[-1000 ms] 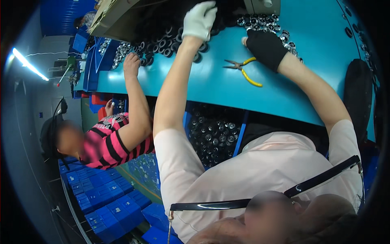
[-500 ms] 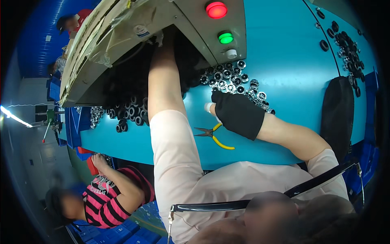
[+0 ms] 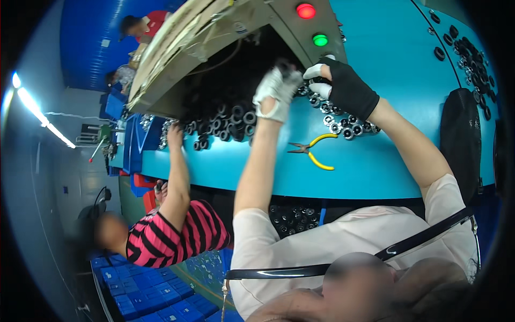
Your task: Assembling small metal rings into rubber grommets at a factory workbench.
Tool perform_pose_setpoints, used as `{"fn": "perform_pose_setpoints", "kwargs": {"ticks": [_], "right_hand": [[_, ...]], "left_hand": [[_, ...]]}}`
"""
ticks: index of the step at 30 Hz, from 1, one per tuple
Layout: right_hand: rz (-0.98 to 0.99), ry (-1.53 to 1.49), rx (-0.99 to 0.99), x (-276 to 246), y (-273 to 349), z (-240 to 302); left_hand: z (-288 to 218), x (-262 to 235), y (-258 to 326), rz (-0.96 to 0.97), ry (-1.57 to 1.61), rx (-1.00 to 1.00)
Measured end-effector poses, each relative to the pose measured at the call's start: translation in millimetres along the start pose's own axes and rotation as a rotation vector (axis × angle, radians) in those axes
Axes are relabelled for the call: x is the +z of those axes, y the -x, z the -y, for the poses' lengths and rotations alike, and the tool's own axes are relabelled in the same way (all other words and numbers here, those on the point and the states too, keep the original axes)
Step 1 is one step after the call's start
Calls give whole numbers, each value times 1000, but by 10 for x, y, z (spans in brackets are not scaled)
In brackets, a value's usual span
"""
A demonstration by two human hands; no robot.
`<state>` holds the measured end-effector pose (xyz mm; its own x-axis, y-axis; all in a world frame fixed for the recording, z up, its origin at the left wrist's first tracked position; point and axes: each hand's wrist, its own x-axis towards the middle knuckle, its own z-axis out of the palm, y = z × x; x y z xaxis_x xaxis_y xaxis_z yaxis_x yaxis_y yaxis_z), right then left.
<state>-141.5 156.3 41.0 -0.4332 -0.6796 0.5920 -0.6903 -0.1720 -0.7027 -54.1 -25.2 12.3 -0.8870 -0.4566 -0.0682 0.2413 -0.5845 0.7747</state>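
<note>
My left hand [image 3: 276, 94], in a white glove and smeared by motion, is in front of the machine's dark opening. Its fingers are closed around something dark that I cannot make out. Just right of it, my right hand [image 3: 343, 83] wears a black glove and white finger covers. Its fingers are curled inward above the shiny wheel hubs [image 3: 348, 129]; what they hold is hidden. Black rubber tyres [image 3: 236, 123] lie heaped under and before the opening, left of my left hand. Yellow-handled pliers [image 3: 316, 153] rest on the blue table, nearer me than both hands.
The machine housing [image 3: 289, 21] bears a red light [image 3: 306, 11] and a green light [image 3: 320, 40]. A black sleeve-like cover [image 3: 460, 142] and more tyres [image 3: 472, 67] lie at the right. A co-worker in a striped shirt [image 3: 177, 233] reaches in at the left, beside blue bins [image 3: 142, 134].
My left hand has come out of the machine's opening. My right hand has moved up and away from the pliers, toward the machine. The co-worker at the left now reaches onto the table.
</note>
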Motion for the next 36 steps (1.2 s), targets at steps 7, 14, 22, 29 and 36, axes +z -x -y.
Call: {"fn": "perform_pose_setpoints", "kwargs": {"ticks": [7, 14, 22, 29, 36], "right_hand": [[23, -74, 109, 140, 54, -77], [1, -111, 140, 179, 97, -59], [2, -108, 117, 186, 90, -35], [4, -146, 112, 204, 83, 6], [89, -249, 188, 259, 132, 53]], "left_hand": [[234, 135, 590, 69, -14, -10], [249, 136, 603, 108, 92, -84], [216, 116, 612, 134, 44, -65], [165, 93, 616, 112, 100, -85], [245, 28, 588, 116, 60, -276]]}}
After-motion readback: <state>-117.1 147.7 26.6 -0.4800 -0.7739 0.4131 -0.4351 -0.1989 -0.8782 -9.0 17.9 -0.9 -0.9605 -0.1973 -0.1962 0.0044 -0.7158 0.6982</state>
